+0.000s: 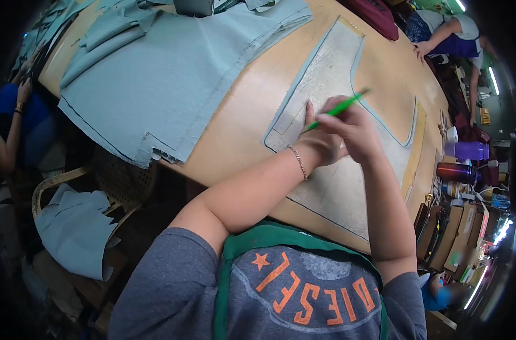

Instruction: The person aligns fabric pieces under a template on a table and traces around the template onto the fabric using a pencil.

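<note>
A stiff grey pattern template (331, 68) lies on the wooden table (235, 136), with blue-grey fabric edging showing around its outline. My left hand (324, 148) rests flat on the template, fingers apart, one finger stretched forward; a chain bracelet is at the wrist. Crossing above it, my right hand (351, 127) grips a green pen (344, 105), its lower end near the left hand's fingers. Part of my left hand is hidden beneath the right one.
Stacked blue-grey fabric (161, 73) covers the table's left side. More cut fabric (76, 226) hangs on a chair (39, 192). A dark red bundle (371, 17) lies at the far edge. Bottles (456, 172) and cardboard boxes (453, 238) stand at right. Other people are at both sides.
</note>
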The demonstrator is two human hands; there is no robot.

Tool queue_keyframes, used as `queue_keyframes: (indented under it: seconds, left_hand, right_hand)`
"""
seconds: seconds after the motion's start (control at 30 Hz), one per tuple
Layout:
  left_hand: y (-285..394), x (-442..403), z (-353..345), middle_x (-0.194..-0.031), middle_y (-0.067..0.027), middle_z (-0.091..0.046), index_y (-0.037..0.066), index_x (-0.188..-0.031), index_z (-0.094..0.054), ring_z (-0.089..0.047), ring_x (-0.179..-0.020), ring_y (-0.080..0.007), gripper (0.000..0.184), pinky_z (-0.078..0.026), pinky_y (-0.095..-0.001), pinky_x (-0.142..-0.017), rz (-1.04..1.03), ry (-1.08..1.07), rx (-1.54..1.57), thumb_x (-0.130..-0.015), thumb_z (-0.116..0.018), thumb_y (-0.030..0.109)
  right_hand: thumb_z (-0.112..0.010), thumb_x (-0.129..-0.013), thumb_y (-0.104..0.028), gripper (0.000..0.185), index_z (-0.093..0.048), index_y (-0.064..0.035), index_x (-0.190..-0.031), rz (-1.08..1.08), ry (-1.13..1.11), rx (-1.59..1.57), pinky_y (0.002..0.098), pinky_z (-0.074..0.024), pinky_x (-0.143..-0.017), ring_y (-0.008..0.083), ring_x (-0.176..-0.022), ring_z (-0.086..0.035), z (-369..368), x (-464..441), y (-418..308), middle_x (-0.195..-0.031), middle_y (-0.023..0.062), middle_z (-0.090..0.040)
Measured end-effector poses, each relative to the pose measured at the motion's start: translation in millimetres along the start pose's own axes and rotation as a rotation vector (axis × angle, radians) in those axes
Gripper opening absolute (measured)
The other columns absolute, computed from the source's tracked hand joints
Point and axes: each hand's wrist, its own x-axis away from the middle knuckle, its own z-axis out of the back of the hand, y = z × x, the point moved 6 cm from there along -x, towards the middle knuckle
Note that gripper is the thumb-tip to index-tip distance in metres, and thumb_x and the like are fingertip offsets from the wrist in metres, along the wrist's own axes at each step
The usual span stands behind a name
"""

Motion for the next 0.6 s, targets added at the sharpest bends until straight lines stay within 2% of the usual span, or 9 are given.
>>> queue_keyframes:
  seconds: [0.03,0.1,0.13,0.23,0.33,0.47,0.57,0.6]
  left_hand:
    - [-9.9,-11.7,-30.8,-0.141,-0.015,-0.018,0.013,-0.134,-0.026,-0.012,-0.131,-0.034,0.055,-0.008,-0.0577,-0.101,0.006,-0.179,-0.335,-0.087,-0.032,0.041]
    - [-9.2,-0.7,-25.1,-0.14,-0.0161,-0.02,0.011,-0.132,-0.03,-0.014,-0.13,-0.0358,0.055,-0.011,-0.0543,-0.102,-0.111,0.103,-0.379,-0.086,-0.028,0.042]
    - [-10.8,0.7,-25.0,-0.141,-0.016,-0.02,0.01,-0.132,-0.031,-0.015,-0.13,-0.0357,0.056,-0.012,-0.0551,-0.101,-0.121,0.106,-0.347,-0.086,-0.029,0.042]
    - [-11.0,-1.1,-20.5,-0.141,-0.0156,-0.02,0.009,-0.131,-0.032,-0.017,-0.13,-0.0354,0.057,-0.016,-0.0576,-0.099,-0.126,0.096,-0.277,-0.085,-0.03,0.044]
    - [-7.6,0.9,-7.7,-0.141,-0.015,-0.02,0.008,-0.131,-0.031,-0.016,-0.13,-0.0346,0.059,-0.019,-0.06,-0.097,-0.096,0.045,-0.254,-0.085,-0.03,0.045]
    - [-7.5,2.0,-1.0,-0.141,-0.0141,-0.019,0.008,-0.133,-0.028,-0.015,-0.131,-0.0332,0.061,-0.019,-0.0603,-0.096,-0.072,-0.003,-0.2,-0.084,-0.031,0.045]
    - [-8.2,3.4,-8.1,-0.142,-0.0137,-0.017,0.008,-0.134,-0.026,-0.015,-0.131,-0.0324,0.064,-0.018,-0.0581,-0.099,-0.083,0.042,-0.268,-0.083,-0.032,0.047]
    - [-8.7,1.3,-12.6,-0.142,-0.0136,-0.017,0.008,-0.134,-0.025,-0.014,-0.131,-0.0322,0.065,-0.017,-0.0573,-0.099,-0.097,0.08,-0.3,-0.083,-0.033,0.047]
  right_hand:
    - [-0.062,-0.078,-0.011,0.014,-0.053,-0.002,-0.084,-0.007,-0.113,0.116,0.0255,-0.0427,-0.069,0.0123,-0.075,-0.054,-23.3,-12.6,1.8,-0.08,0.0044,-0.057]
    - [-0.065,-0.076,-0.016,0.019,-0.055,0.0006,-0.079,-0.068,-0.125,0.312,0.0289,-0.0432,-0.065,0.0156,-0.068,-0.054,-51.8,-25.5,-18.6,-0.073,0.0087,-0.059]
    - [-0.064,-0.078,-0.014,0.017,-0.054,-0.0023,-0.083,-0.023,-0.216,0.381,0.0251,-0.041,-0.064,0.0107,-0.068,-0.052,-61.4,-35.9,-14.3,-0.07,0.0033,-0.058]
    - [-0.064,-0.078,-0.014,0.017,-0.053,-0.0024,-0.082,-0.099,-0.295,0.398,0.0252,-0.0413,-0.063,0.0106,-0.066,-0.053,-71.5,-46.7,4.0,-0.069,0.0035,-0.058]
    - [-0.066,-0.074,-0.018,0.021,-0.056,-0.001,-0.079,-0.135,-0.283,0.363,0.0309,-0.0438,-0.061,0.0183,-0.064,-0.057,-71.9,-45.2,5.6,-0.068,0.0097,-0.059]
    - [-0.066,-0.074,-0.018,0.022,-0.055,-0.0008,-0.081,-0.138,-0.299,0.337,0.0312,-0.0433,-0.06,0.0187,-0.062,-0.056,-73.5,-44.6,7.9,-0.068,0.0099,-0.059]
    - [-0.065,-0.077,-0.012,0.018,-0.052,-0.0022,-0.084,-0.102,-0.314,0.336,0.0238,-0.0419,-0.059,0.0103,-0.063,-0.054,-73.2,-44.2,7.7,-0.067,0.0024,-0.057]
    - [-0.065,-0.077,-0.012,0.018,-0.052,-0.0023,-0.084,-0.121,-0.282,0.353,0.024,-0.0422,-0.06,0.0105,-0.065,-0.054,-68.1,-47.1,7.2,-0.068,0.0025,-0.057]
